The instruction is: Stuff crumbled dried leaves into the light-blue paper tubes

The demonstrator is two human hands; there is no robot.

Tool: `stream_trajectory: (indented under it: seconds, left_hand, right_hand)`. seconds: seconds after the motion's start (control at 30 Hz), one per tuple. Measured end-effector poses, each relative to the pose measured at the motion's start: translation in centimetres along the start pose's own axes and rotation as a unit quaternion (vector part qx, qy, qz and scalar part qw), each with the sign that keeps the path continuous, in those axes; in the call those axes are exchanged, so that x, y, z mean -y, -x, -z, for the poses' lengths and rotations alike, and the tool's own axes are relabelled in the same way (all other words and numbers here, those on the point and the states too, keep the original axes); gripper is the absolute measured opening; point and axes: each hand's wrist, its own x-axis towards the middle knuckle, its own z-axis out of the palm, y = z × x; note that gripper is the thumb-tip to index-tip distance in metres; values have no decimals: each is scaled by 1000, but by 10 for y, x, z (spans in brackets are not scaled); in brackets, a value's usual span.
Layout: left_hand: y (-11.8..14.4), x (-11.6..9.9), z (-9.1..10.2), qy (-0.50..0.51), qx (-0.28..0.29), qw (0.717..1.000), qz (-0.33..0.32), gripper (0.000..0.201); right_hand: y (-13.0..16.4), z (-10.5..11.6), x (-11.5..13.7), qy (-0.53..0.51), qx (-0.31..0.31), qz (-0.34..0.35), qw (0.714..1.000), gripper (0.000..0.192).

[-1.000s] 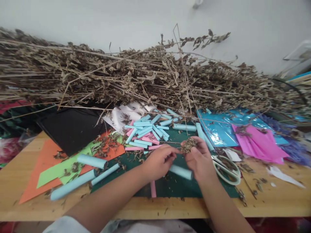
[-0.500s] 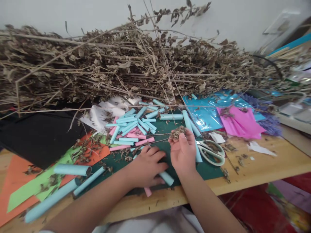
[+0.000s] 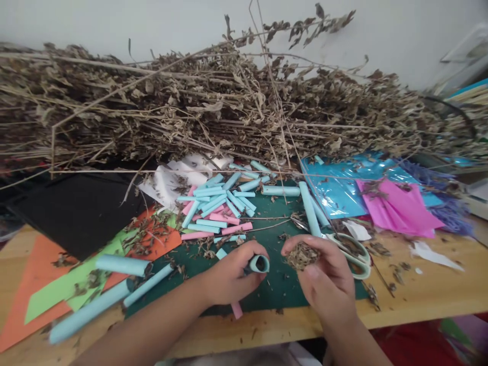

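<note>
Head view: my left hand [image 3: 229, 277] has its fingers wrapped round a light-blue paper tube [image 3: 259, 264], open end up, above the green mat [image 3: 278, 290]. My right hand [image 3: 324, 279] cups a clump of dried leaves [image 3: 301, 255] just beside it; scissors [image 3: 353, 251] lie on the counter [image 3: 419, 290].

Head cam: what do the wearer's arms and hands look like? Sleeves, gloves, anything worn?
Both forearms are bare up to the frame's lower edge. The left hand and right hand wear no gloves. No rings, watch or bands show on either hand or wrist. A sliver of pale fabric at the bottom edge may be clothing, too little to tell.
</note>
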Motion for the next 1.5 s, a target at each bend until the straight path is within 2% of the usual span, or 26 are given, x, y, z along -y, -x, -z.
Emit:
stream_trajectory:
  seconds: [0.07,0.17,0.27,0.33,0.5,0.87,1.0,1.1,1.2,1.3,1.4,1.5]
  left_hand:
    - [1,0,-4,43,26,997,55,20]
    - [2,-1,-7,118,86,979,142,45]
    - [0,-2,-7,153,84,979,103,57]
    - [-1,-2,-6,151,69,984,71,54]
    - [-2,0,-3,123,72,989,41,44]
    - [-5,-3,1,125,92,987,-29,48]
    - [-6,0,1,114,99,988,-40,50]
    - [-3,0,0,147,106,983,12,56]
    - [2,-3,-1,208,79,973,69,62]
    - [4,-5,-2,247,58,960,122,55]
    - [3,-6,-5,248,34,962,113,48]
    - [0,-6,-6,252,35,962,97,46]
  right_hand:
    - [-1,-3,1,-13,22,-8,1000,25]
    - [-4,-7,1,-26,54,-7,998,26]
    - [-5,-9,-1,7,98,-2,995,26]
    - [-6,-8,-3,33,115,-1,993,27]
    - [-7,-7,-7,46,148,9,988,27]
    - [-14,-4,-10,89,214,79,970,38]
    - [-16,-3,-11,103,209,110,966,44]
    - [-16,-3,-12,122,215,118,962,44]
    - [-15,-4,-13,121,203,100,967,41]
    - [-10,-6,-15,100,172,81,977,34]
    - [-6,-7,-17,79,144,63,984,29]
    - [-5,-7,-18,75,137,60,986,28]
